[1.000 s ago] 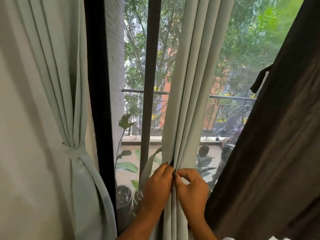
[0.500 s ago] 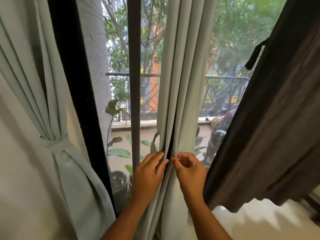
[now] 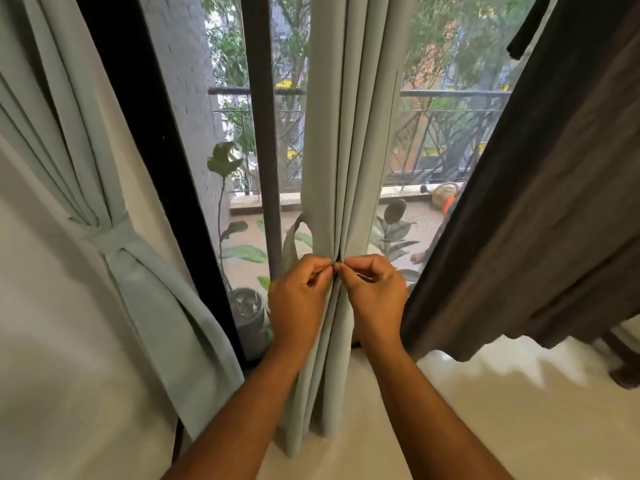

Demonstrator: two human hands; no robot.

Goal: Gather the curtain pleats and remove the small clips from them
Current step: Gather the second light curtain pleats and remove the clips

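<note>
Both-handed, left grip (image 3: 300, 295) and right grip (image 3: 372, 293) pinching curtain pleats (image 3: 341, 188) between them.

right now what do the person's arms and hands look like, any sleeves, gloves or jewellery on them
Both are bare. The left hand and right hand wear no gloves, and no rings show on the fingers that are visible. Both forearms are uncovered right down to the bottom edge of the picture: no sleeve, watch or bracelet shows at either wrist. Whether a sleeve starts higher up cannot be seen.
</note>
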